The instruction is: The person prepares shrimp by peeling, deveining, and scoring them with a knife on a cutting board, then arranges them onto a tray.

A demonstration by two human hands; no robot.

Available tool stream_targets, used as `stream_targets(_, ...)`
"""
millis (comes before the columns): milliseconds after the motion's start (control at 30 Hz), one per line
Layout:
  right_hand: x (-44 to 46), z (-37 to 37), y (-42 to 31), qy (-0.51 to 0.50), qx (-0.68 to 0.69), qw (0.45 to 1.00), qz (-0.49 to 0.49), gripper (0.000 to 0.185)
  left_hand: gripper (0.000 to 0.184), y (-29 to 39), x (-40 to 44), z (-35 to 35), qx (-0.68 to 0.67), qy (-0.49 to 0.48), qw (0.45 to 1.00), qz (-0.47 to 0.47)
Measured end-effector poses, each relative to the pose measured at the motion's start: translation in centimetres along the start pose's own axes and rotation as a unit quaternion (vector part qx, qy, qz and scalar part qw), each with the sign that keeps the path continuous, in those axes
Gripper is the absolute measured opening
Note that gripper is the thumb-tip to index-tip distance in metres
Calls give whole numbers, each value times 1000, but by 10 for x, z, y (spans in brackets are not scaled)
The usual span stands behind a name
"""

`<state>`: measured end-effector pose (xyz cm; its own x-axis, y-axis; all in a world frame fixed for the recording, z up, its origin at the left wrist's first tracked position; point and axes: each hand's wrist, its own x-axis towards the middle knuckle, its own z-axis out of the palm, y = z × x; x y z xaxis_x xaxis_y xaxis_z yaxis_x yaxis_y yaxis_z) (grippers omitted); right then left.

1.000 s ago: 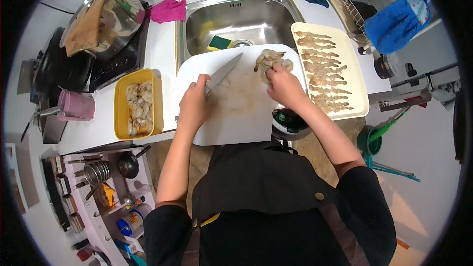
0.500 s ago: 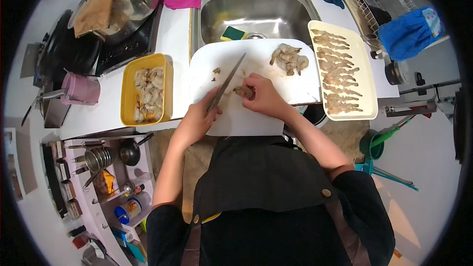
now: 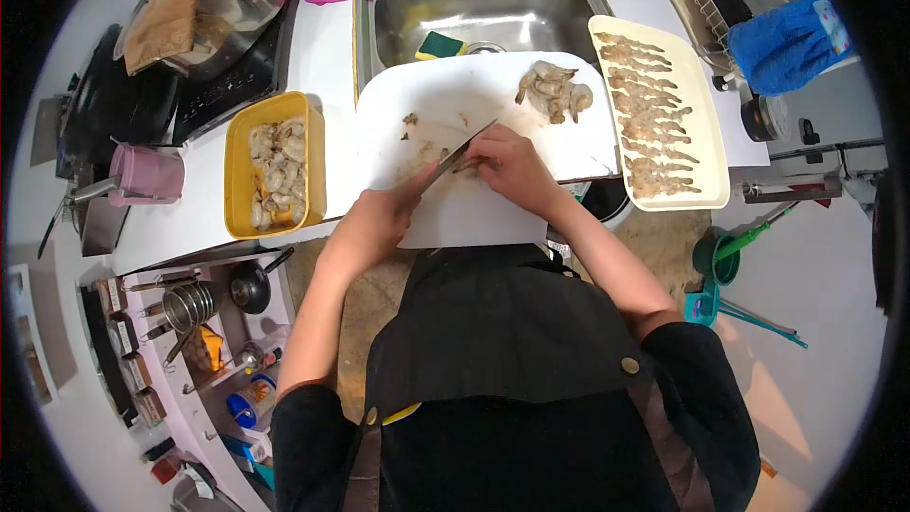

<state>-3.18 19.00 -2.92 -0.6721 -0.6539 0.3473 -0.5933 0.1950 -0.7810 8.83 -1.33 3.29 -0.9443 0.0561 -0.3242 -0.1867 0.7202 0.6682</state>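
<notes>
My left hand (image 3: pixel 377 218) is wrapped round the handle of a knife (image 3: pixel 449 161), its blade slanting up and to the right over the white cutting board (image 3: pixel 389 123). Between the fingers of my right hand (image 3: pixel 515 166) is a shrimp (image 3: pixel 464 168), mostly hidden by fingers and blade. The blade lies close against that shrimp; whether it cuts in, I cannot tell. A small pile of shrimp (image 3: pixel 552 91) rests at the board's upper right. Dark scraps (image 3: pixel 410 119) lie on the board's left half.
Left of the board stands a yellow container (image 3: pixel 316 171) of shrimp. On the right, a cream tray (image 3: pixel 703 123) carries several shrimp in a column. Behind the board is a steel sink (image 3: pixel 531 14) with a sponge (image 3: pixel 441 45). A pink mug (image 3: pixel 152 173) stands far left.
The knife has come down and right, its blade now at the shrimp in my right hand. My right hand has turned slightly over the shrimp. The whole view has shifted a little.
</notes>
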Motion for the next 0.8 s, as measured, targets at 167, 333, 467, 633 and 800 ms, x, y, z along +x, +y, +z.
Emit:
stream_targets(167, 0, -3, 3, -1, 9, 1000, 12, 17, 54, 1, -11, -11, 17, 3, 1000, 1)
stream_targets(333, 2, -3, 7, 1, 35, 999, 39, 18, 55, -3, -32, -25, 30, -14, 999, -17)
stream_targets(467, 4, -6, 7, 2, 9, 1000, 25, 20, 55, -2, -39, -45, -23, -61, 996, -65)
stream_targets(633, 4, -2, 8, 0, 11, 1000, 18, 23, 59, 12, -5, -19, -44, 4, 999, 8)
stream_targets(800, 4, -1, 11, 15, -3, 1000, 5, 23, 57, 8, 18, -1, -45, -1, 999, -2)
